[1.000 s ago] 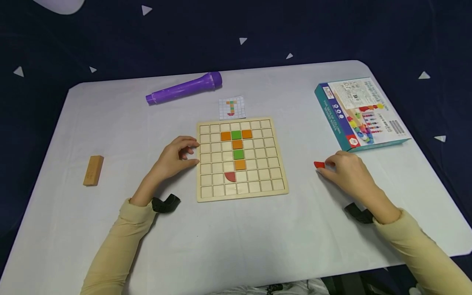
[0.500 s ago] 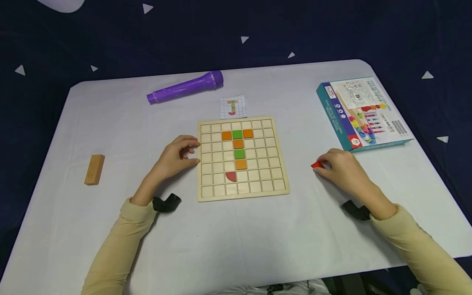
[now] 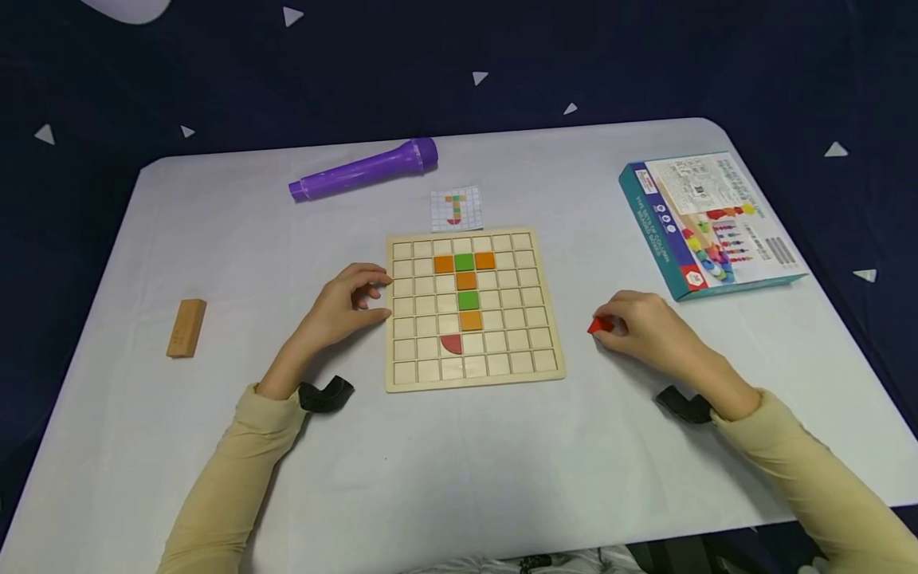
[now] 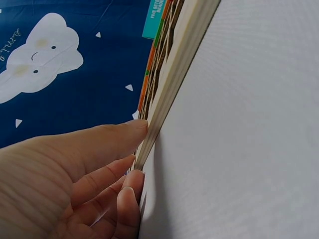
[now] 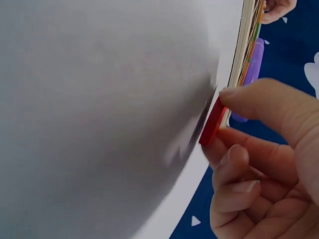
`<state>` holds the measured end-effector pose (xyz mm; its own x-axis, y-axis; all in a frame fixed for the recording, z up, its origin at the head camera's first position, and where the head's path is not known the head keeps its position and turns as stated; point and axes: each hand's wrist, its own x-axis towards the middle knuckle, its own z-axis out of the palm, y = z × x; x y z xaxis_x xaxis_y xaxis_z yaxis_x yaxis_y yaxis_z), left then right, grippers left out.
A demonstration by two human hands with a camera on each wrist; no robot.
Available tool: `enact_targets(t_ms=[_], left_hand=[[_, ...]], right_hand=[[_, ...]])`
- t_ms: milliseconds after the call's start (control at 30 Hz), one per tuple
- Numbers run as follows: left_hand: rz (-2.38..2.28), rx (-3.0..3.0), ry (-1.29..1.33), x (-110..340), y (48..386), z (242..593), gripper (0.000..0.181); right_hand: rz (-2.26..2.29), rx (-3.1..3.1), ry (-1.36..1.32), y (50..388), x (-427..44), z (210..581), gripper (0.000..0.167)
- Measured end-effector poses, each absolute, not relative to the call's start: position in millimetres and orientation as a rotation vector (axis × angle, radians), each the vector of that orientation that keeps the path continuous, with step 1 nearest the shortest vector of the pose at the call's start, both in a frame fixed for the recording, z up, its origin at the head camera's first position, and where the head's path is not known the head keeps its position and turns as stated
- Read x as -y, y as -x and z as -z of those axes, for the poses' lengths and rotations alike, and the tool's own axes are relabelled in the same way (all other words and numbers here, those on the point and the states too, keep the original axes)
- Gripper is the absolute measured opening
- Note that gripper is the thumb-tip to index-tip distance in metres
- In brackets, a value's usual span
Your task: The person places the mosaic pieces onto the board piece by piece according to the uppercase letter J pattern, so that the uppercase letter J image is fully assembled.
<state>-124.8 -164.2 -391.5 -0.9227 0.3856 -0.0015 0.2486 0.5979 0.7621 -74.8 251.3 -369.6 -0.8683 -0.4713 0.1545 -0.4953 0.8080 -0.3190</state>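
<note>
A wooden grid board (image 3: 475, 384) lies mid-table with orange and green square tiles set in a T-like column and a red quarter-circle tile (image 3: 451, 344) below them. My left hand (image 3: 337, 311) touches the board's left edge with thumb and fingertips; in the left wrist view the thumb (image 4: 99, 144) rests against the rim. To the right of the board, my right hand (image 3: 649, 331) pinches a small red tile (image 3: 598, 325) between thumb and fingers, a little above or at the cloth. The right wrist view shows that red tile (image 5: 213, 121) edge-on, its face partly hidden.
Behind the board lies a small pattern card (image 3: 456, 209), with a purple microphone-shaped tube (image 3: 366, 171) to its left. A teal-edged game box (image 3: 710, 223) sits at the back right. A wooden block (image 3: 186, 328) stands on the left of the white-covered table (image 3: 466, 462).
My right hand has moved left toward the board, carrying the red tile and turning it a little. The left hand stays at the board's edge.
</note>
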Motion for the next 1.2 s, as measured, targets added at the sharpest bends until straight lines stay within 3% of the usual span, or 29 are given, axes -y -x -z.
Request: enact_targets(t_ms=[800,1200], left_hand=[[-1.234,-2.662,-0.542,164,126,391,0.044],[-1.229,-2.66,-0.53,164,125,391,0.043]], right_hand=[[-0.617,2.809,-1.152,85,-191,357,0.016],[-0.551,2.704,-1.324,88,-153,361,0.009]])
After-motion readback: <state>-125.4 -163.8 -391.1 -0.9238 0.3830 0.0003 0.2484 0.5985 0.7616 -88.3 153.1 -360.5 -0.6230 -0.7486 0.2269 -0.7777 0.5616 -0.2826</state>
